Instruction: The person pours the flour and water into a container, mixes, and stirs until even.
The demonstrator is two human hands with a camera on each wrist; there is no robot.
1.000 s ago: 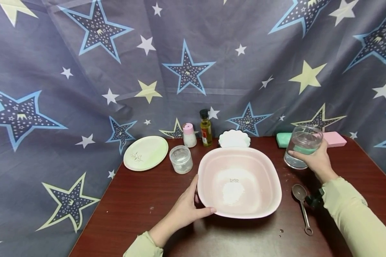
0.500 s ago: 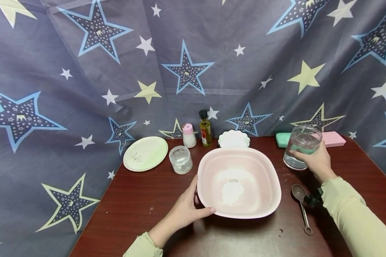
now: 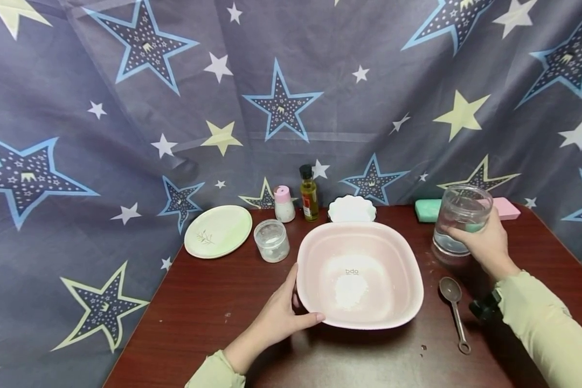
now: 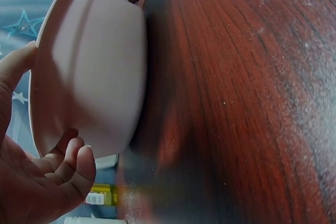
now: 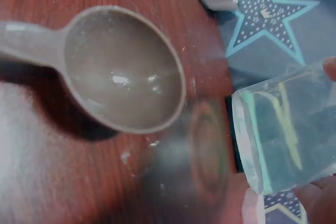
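Clear jar (image 3: 458,211), gripped in the right hand (image 3: 490,245) toward the right of the table (image 3: 199,312), apart from the pink basin (image 3: 388,269) whose rim the left hand (image 3: 282,312) holds, could drop or spill its liquid (image 3: 443,241) should the smooth wall slip or tilt.

Homelike table (image 3: 199,302) with plate (image 3: 218,231), starry curtain (image 3: 291,32)

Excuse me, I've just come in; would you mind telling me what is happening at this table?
A person's left hand holds the pink basin at its near left side. The right hand grips a clear jar partly filled with clear liquid; it seems just off the table, beside the basin rather than over it. A brown spoon lies untouched to the basin's right.
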